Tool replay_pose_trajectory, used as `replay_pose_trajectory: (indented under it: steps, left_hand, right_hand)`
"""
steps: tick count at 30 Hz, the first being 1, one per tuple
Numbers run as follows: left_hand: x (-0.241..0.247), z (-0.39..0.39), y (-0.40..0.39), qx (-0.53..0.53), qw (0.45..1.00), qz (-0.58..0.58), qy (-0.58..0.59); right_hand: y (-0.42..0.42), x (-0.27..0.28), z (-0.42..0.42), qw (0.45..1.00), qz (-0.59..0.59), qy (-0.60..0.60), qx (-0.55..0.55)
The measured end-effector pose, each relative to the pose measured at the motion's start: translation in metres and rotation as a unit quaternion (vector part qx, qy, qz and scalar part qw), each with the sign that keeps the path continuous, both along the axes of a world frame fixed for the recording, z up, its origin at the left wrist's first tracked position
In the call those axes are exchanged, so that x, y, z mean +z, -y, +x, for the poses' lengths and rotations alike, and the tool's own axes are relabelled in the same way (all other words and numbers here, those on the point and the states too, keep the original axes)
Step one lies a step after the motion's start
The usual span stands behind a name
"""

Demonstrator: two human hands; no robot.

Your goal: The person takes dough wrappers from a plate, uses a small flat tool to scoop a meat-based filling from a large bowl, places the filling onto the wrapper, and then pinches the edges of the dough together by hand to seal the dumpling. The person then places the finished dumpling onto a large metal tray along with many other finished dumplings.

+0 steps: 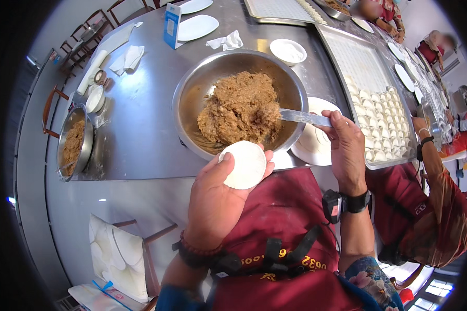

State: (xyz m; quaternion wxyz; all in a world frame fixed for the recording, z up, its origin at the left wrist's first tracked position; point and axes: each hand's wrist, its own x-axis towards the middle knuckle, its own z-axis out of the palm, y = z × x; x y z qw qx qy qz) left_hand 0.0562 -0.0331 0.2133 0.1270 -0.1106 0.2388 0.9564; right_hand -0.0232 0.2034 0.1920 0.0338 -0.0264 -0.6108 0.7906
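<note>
A round white dough wrapper (246,165) lies flat on my left hand (218,194), the thumb resting on its edge, just in front of a large steel bowl (186,89). My right hand (344,144) grips the end of a flat metal spatula (305,117). The far end of that spatula is in the brown filling (241,105) heaped in the bowl, so its tip is hidden. Under my right hand, partly covered by it, is a white plate (319,105) with pale round wrappers (313,138).
Rows of folded dumplings stand on a metal tray (364,58) at the right, beside a co-worker (436,155). A small white bowl (288,51) sits behind the steel bowl. Another bowl of filling (86,144) is at the far left. Crumpled tissues (231,40) and a white plate (198,27) lie farther back.
</note>
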Motion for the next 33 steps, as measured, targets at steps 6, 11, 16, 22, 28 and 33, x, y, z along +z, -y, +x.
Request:
replay_pose_trajectory:
  steps: [6, 11, 16, 22, 28, 33]
  left_hand:
    - [0.011, -0.01, -0.004, -0.006, 0.999, 0.037, 0.019]
    - [0.021, -0.016, -0.007, -0.002, 0.999, 0.052, -0.013]
    - [0.022, -0.018, -0.009, 0.006, 0.999, 0.035, 0.006]
    - [0.02, -0.018, -0.006, 0.007, 0.999, 0.03, 0.01]
    - [0.013, -0.018, 0.002, -0.004, 0.995, 0.098, 0.003]
    - [0.013, -0.021, 0.003, 0.009, 0.997, 0.081, -0.006]
  right_hand:
    - [0.017, 0.03, 0.027, 0.998, -0.007, -0.059, 0.006]
    - [0.024, 0.025, 0.057, 0.973, 0.135, -0.186, 0.012]
    - [0.02, 0.026, 0.07, 0.86, 0.347, -0.366, 0.077]
    - [0.019, 0.03, 0.076, 0.749, 0.481, -0.442, 0.11]
    - [0.013, 0.04, 0.08, 0.746, 0.492, -0.428, 0.134]
    - [-0.003, 0.044, 0.084, 0.786, 0.449, -0.412, 0.105]
